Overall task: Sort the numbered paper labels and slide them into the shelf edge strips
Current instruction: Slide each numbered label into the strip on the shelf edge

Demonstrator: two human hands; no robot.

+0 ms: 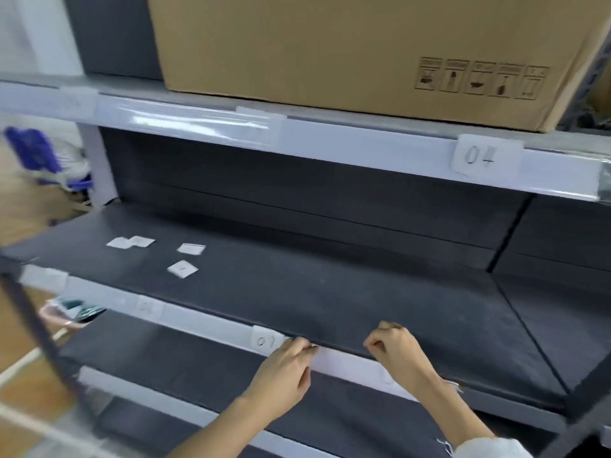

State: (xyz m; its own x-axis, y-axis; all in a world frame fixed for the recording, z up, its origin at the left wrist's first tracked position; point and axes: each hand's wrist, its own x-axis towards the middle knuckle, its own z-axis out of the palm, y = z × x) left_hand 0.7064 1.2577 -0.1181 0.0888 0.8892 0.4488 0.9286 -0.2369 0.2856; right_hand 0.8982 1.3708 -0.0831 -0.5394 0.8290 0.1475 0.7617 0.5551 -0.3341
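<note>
The middle shelf's white edge strip (344, 360) runs across the lower view. A label reading 01 (266, 340) sits in it. My left hand (284, 368) pinches the strip's top edge just right of that label. Further right, my right hand (393, 350) has its fingers curled over the strip's upper lip, and a faint label shape (387, 378) shows just below it. Several loose paper labels (182, 269) lie on the dark shelf board at the left. A blurred label (145, 306) sits further left in the same strip. The upper shelf's strip holds a label 04 (479, 157).
A large cardboard box (347, 51) stands on the upper shelf. The dark middle shelf board (363, 292) stretches to the right. A lower shelf (185, 368) lies beneath my hands. Blue items (33, 150) and wooden floor show at the left.
</note>
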